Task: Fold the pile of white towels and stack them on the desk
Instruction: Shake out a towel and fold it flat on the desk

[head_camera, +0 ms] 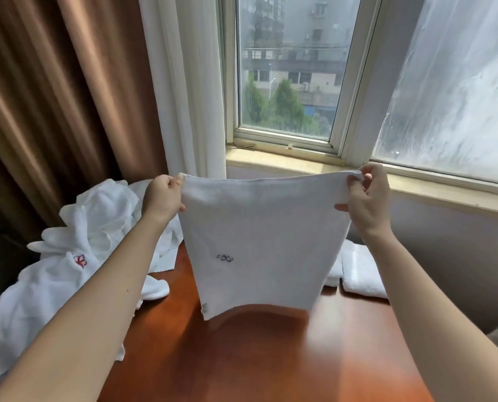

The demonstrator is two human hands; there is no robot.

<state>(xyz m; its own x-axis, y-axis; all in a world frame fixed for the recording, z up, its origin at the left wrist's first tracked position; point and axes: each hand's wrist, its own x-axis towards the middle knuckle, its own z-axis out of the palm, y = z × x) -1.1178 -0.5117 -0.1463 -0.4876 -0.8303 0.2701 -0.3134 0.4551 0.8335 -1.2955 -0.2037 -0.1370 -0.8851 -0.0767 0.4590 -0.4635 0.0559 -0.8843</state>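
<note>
Left hand [163,195] and right hand [366,195] pinching top corners of white towel [259,245], hanging between them above desk [271,358]. Unfolded pile [76,245] beside left, folded stack [358,271] under right. Mid-fold; next, probably bring corners together.

No legible text is present. The held towel [259,242] carries a small dark embroidered mark, unreadable. A towel in the pile [68,248] carries a red embroidered emblem, characters indistinguishable.
</note>
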